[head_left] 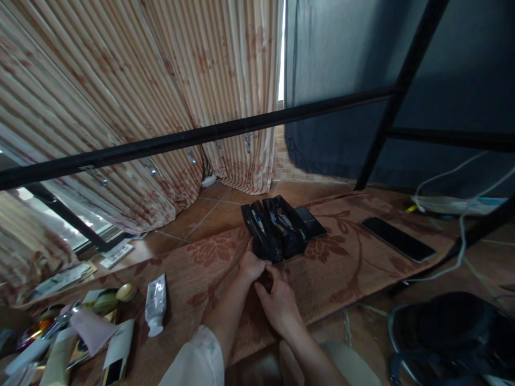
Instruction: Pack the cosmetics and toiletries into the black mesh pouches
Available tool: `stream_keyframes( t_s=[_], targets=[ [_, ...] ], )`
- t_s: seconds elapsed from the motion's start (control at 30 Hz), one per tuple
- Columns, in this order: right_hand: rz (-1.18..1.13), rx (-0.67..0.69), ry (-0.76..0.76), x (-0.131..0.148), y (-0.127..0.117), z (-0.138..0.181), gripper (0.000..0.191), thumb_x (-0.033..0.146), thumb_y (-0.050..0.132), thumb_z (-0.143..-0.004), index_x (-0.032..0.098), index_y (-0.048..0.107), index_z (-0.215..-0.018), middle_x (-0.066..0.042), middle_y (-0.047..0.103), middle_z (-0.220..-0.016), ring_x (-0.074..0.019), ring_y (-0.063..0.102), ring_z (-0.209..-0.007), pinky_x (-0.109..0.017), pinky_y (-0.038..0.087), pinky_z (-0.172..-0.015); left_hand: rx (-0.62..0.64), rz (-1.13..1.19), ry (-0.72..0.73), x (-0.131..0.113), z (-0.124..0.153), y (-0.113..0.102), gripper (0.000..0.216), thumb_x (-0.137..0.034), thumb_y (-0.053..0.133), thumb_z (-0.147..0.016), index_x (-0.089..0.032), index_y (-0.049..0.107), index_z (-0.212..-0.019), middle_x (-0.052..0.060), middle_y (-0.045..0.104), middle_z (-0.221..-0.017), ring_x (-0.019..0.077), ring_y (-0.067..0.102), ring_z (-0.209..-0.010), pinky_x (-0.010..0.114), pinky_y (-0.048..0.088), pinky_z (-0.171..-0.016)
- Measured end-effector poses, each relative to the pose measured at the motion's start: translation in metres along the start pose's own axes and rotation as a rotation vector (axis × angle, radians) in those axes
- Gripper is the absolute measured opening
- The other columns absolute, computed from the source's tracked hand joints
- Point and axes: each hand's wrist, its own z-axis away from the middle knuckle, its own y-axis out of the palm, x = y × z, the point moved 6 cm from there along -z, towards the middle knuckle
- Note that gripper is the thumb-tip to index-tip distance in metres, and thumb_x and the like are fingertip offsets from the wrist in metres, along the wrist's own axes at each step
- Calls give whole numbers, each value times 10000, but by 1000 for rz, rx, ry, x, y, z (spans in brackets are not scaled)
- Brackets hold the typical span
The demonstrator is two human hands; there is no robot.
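Hands are meeting at one black ribbed fabric pouch (pixel 276 230), left hand (pixel 251 265) gripping its near end, right hand (pixel 278 303) touching, grip unclear; two dark flat phones (pixel 311 221) (pixel 396 238) are lying beyond.

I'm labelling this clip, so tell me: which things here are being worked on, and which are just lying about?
In hand: black pouch, with left hand and right hand at its near end.
Lying about: small phone behind it, long phone on the rug, white tube, clutter pile far left, black bag, white cables.
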Motion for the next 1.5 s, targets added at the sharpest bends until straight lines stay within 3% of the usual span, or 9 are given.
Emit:
stream_keyframes(
  t_s=[0.23, 0.4, 0.57, 0.7, 0.83, 1.07, 1.2, 1.3, 1.5],
  targets=[
    [15, 19, -15, 2, 2, -1, 479, 306, 527, -832, 117, 524, -1272, -153, 572, -1252, -261, 583, -1146, -347, 430, -971, 25, 25, 67, -6, 8, -2, 971, -91, 763, -522, -157, 359, -1402, 115, 638, -1198, 244, 606, -1098, 356, 448, -980],
    [30, 64, -15, 5, 6, 0, 468, 307, 525, -835, 90, 544, -1249, -156, 622, -1203, -265, 602, -1111, -341, 434, -952, 162, 91, 52, 19, 33, -10, 980, -107, 681, -610, -98, 215, -1471, 119, 687, -1023, 231, 663, -890, 383, 521, -849],
    [66, 166, -40, 14, 21, 4, 424, 307, 520, -844, 98, 584, -1208, -129, 693, -1077, -240, 667, -942, -323, 465, -861, 90, 87, 126, 42, 83, -58, 717, -155, 648, -679, -142, 441, -1365, 145, 600, -1270, 239, 585, -1146, 382, 449, -996],
    [135, 251, -112, 23, 40, 12, 386, 311, 500, -861, 127, 600, -1186, -100, 715, -1022, -213, 684, -865, -300, 472, -819, 45, 76, 100, 49, 125, -106, 497, -143, 601, -713, -160, 593, -1210, 113, 667, -1155, 218, 627, -1065, 351, 491, -922],
    [235, 379, -232, 30, 70, 27, 365, 285, 484, -865, 140, 598, -1179, -99, 705, -1078, -219, 682, -906, -314, 468, -846, -82, 95, 87, 58, 151, -159, 318, -206, 581, -776, -167, 654, -1083, 80, 713, -992, 189, 668, -911, 315, 516, -835],
    [284, 546, -379, 37, 118, 59, 340, 265, 482, -846, 173, 631, -1137, -91, 692, -1098, -226, 647, -1030, -331, 454, -925, -533, 106, 27, 95, 165, -244, 265, -159, 550, -777, -160, 660, -1018, 55, 707, -889, 152, 644, -740, 271, 510, -706],
    [191, 654, -448, 43, 144, 77, 331, 283, 496, -826, 207, 653, -1106, -69, 669, -1158, -212, 615, -1096, -319, 448, -959, -653, 157, 0, 103, 172, -273, 261, -114, 539, -767, -162, 666, -990, 59, 708, -920, 146, 643, -758, 268, 505, -733],
    [189, 687, -467, 49, 162, 86, 320, 298, 496, -818, 214, 668, -1075, -71, 678, -1132, -213, 641, -1031, -320, 480, -918, -715, 148, -32, 107, 180, -289, 250, -91, 527, -760, -159, 672, -951, 58, 707, -927, 157, 646, -833, 277, 495, -797],
    [153, 650, -613, 95, 197, 89, 315, 307, 456, -843, 222, 650, -1076, -79, 623, -1174, -219, 598, -1084, -357, 467, -955, -844, 90, -203, 118, 196, -312, 298, -119, 530, -763, -177, 646, -1032, 70, 697, -992, 189, 642, -869, 314, 473, -839]
  ],
)
